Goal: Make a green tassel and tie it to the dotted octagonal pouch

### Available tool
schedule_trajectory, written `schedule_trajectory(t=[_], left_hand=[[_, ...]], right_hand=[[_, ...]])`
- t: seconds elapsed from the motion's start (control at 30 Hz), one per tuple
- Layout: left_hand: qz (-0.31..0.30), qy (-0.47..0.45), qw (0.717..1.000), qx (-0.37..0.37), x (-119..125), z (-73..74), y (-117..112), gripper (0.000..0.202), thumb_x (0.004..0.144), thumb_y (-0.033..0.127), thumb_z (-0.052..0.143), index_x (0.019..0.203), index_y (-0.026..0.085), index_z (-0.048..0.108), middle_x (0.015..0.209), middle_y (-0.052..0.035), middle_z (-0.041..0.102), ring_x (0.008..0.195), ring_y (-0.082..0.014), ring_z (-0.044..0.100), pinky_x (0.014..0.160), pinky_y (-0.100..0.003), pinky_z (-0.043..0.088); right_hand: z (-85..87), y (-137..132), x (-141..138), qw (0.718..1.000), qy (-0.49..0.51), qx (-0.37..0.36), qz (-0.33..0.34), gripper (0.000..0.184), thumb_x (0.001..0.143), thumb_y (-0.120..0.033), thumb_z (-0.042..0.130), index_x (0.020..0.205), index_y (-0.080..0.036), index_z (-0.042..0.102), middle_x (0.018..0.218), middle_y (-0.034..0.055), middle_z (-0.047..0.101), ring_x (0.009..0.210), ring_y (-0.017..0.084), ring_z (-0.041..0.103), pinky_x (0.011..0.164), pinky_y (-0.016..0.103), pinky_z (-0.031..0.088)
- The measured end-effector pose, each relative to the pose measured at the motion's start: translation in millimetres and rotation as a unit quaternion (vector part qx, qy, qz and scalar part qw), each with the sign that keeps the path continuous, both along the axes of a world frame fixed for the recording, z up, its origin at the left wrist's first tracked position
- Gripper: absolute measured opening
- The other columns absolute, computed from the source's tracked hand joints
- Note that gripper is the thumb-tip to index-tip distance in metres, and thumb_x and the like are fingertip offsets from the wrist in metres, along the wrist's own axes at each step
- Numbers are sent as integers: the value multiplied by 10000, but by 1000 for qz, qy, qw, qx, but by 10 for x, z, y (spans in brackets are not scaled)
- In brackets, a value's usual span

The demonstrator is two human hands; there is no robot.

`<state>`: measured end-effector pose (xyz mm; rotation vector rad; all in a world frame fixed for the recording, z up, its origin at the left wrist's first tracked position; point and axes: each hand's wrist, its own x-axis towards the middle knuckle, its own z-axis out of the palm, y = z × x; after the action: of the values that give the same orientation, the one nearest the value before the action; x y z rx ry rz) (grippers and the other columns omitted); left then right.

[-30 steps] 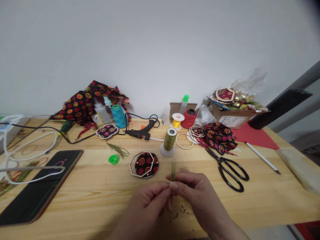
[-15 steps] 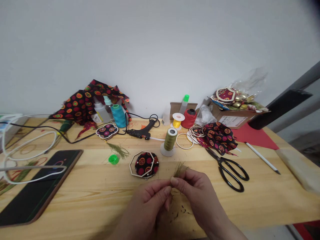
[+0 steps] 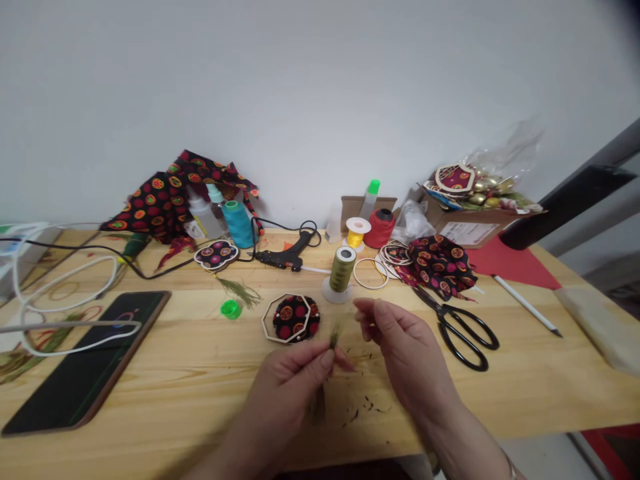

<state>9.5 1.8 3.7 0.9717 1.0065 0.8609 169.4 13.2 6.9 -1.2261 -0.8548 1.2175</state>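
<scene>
My left hand (image 3: 300,380) pinches a bundle of olive-green threads (image 3: 335,331). Its loose ends stick up above the fingers, and a blurred part hangs below them. To the right of the bundle, apart from it, my right hand (image 3: 405,347) has its fingertips drawn together; whether a fine thread lies between them is too small to see. Just beyond the hands are an olive thread spool (image 3: 343,272) standing upright and a patterned fabric disc (image 3: 296,319) with a pale octagonal frame (image 3: 265,319) lying over it. Dark thread scraps (image 3: 367,405) lie on the wooden table beneath.
Black-handled scissors (image 3: 467,337) and a white pencil (image 3: 527,305) lie at right. A glue gun (image 3: 287,257), teal thread cone (image 3: 237,225) and red thread cone (image 3: 381,228) are at the back. At left are a phone (image 3: 90,363), white cable (image 3: 30,257) and green cap (image 3: 231,309).
My hands, together before, have parted. The right one has moved up and away from the thread bundle, which now stands in my left fingers. The view has shifted slightly.
</scene>
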Motion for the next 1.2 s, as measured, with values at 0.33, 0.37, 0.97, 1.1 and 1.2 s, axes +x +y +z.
schedule_trajectory(t=[0.33, 0.37, 0.97, 1.1, 1.2], left_hand=[[112, -44, 989, 83, -9, 1, -7, 102, 802, 275, 687, 796, 277, 789, 1507, 21, 381, 1375, -253, 312, 1141, -370, 218], [111, -52, 990, 75, -8, -5, -10, 102, 803, 277, 688, 800, 269, 790, 1492, 5, 407, 1360, -262, 339, 1137, -382, 235], [115, -249, 960, -53, -25, -4, 1, 73, 773, 226, 739, 764, 164, 775, 1168, -57, 672, 678, -57, 565, 694, -150, 508], [142, -262, 951, -80, -65, 24, -2, 83, 708, 226, 798, 745, 157, 769, 790, -39, 740, 612, -80, 580, 585, -141, 491], [151, -254, 953, -71, -90, 6, -18, 69, 692, 216, 809, 722, 173, 765, 713, -15, 717, 621, -91, 591, 573, -146, 481]], right_hand=[[22, -136, -237, 980, 42, 64, 182, 208, 881, -269, 587, 1009, -328, 740, 982, -11, 755, 975, 154, 657, 898, 297, 474], [10, -136, -240, 979, 42, 67, 188, 216, 887, -264, 581, 1024, -333, 734, 1005, -13, 748, 978, 149, 652, 897, 292, 474], [21, -80, -33, 973, -148, 61, 166, 147, 783, -237, 638, 684, -171, 724, 568, -24, 588, 551, 100, 469, 525, 202, 386], [3, -68, 61, 973, -173, 38, 146, 149, 764, -268, 644, 692, -158, 714, 595, -11, 600, 579, 112, 485, 549, 218, 396], [-6, -57, 117, 974, -180, 32, 134, 148, 756, -281, 653, 692, -161, 711, 597, -13, 598, 577, 113, 481, 548, 223, 394]])
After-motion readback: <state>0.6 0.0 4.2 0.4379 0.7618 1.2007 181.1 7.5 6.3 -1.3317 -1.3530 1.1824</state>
